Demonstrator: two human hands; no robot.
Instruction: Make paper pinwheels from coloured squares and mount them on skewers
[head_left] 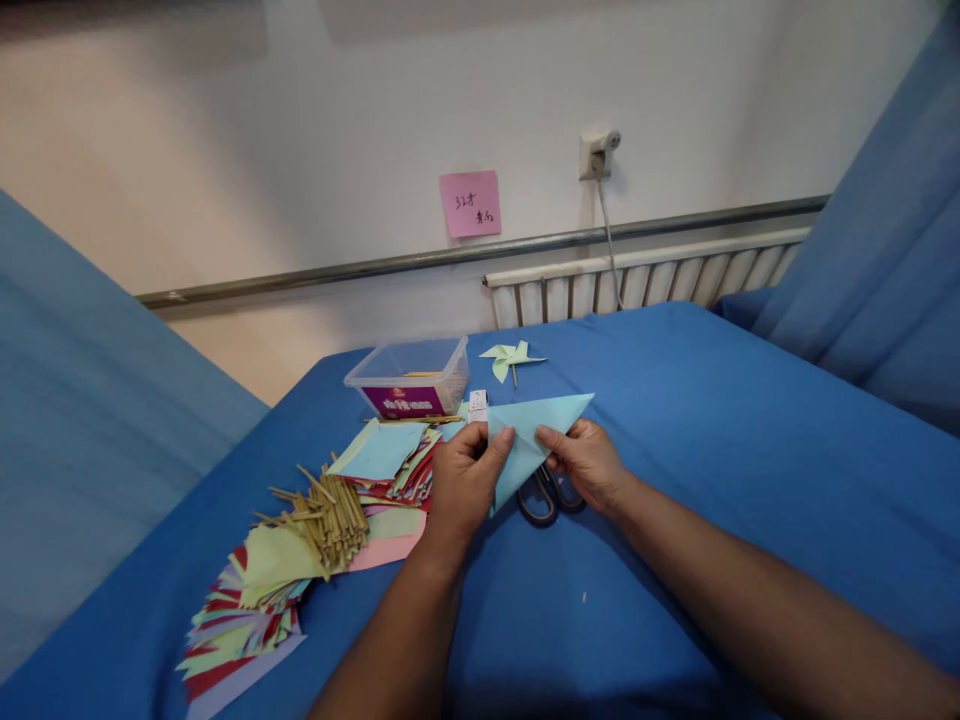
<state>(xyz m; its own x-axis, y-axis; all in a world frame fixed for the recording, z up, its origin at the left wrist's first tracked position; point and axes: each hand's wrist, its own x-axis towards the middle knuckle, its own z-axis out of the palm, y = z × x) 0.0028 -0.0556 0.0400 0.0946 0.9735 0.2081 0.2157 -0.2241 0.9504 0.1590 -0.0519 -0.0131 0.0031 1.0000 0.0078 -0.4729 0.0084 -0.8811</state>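
Observation:
Between my two hands is a light blue sheet of paper (525,425), folded into a triangle and held above the table. My left hand (466,475) pinches its left side, thumb on the near face. On the right side, my right hand (589,460) grips the paper between thumb and fingers. Black-handled scissors (541,510) lie on the blue cloth beneath the paper, their blades hidden. Just behind the paper stands a small white box (478,406), partly covered. A finished pale green paper pinwheel (513,358) on a stick lies farther back.
To the left are a stack of coloured paper (382,450), a heap of thin brown sticks (330,520) and a fanned paper pile (247,620). A clear plastic tub (409,375) stands behind them. Blue curtains (877,220) flank the blue-covered table (750,480); a radiator (645,280) is behind.

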